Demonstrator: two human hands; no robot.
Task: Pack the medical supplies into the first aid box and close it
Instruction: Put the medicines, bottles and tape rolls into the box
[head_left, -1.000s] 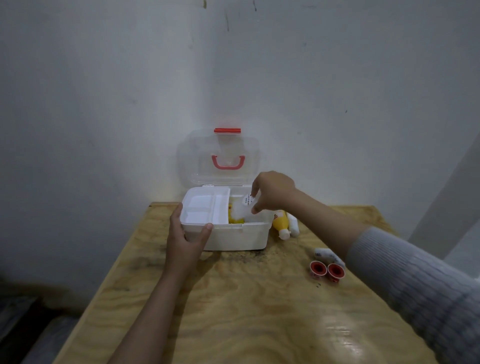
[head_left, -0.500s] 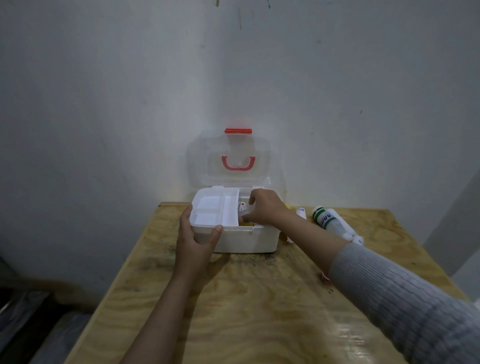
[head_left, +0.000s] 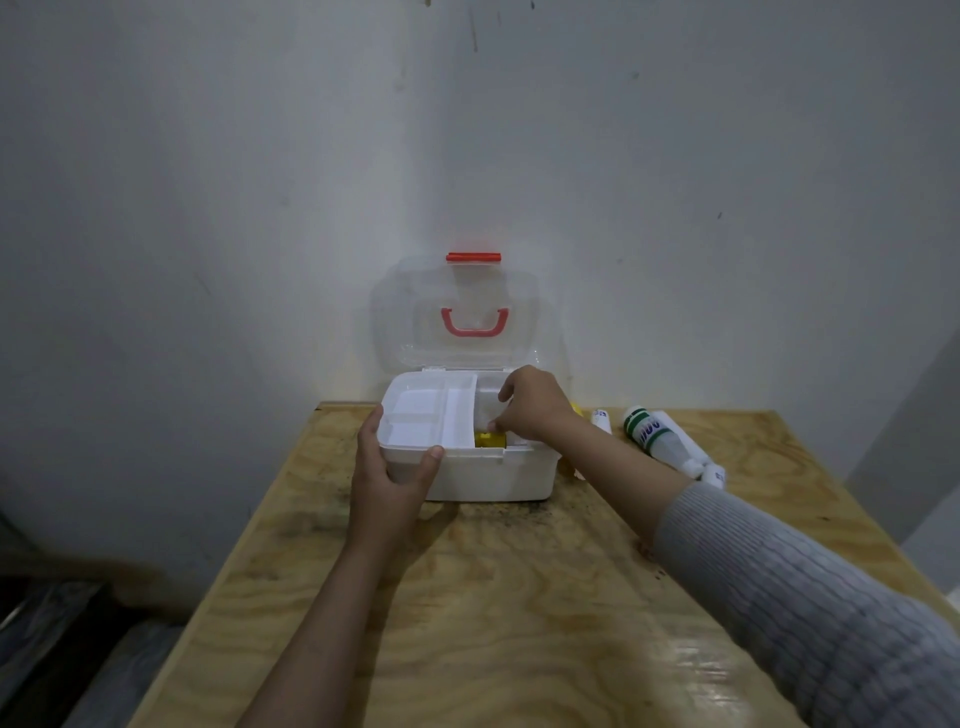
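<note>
The white first aid box (head_left: 488, 475) stands open at the table's far edge, its clear lid (head_left: 467, 317) with red handle upright against the wall. A white divided tray (head_left: 426, 415) covers the box's left half. My left hand (head_left: 387, 480) grips the box's front left corner. My right hand (head_left: 535, 405) reaches down into the right half, fingers curled; what they hold is hidden. A yellow item (head_left: 489, 439) lies inside by those fingers. A green-capped bottle (head_left: 655, 435) and a small white tube (head_left: 601, 419) lie on the table to the right.
The plywood table (head_left: 519, 597) stands against a grey wall. Another white item (head_left: 711, 472) lies past the bottle's end. My grey sleeve (head_left: 810, 613) crosses the right side of the table. A dark floor drops off at the left.
My right hand has gone from above the box's rim, holding a small white bottle, down into the right compartment. The view shifted, so the red-capped items are now hidden behind my arm.
</note>
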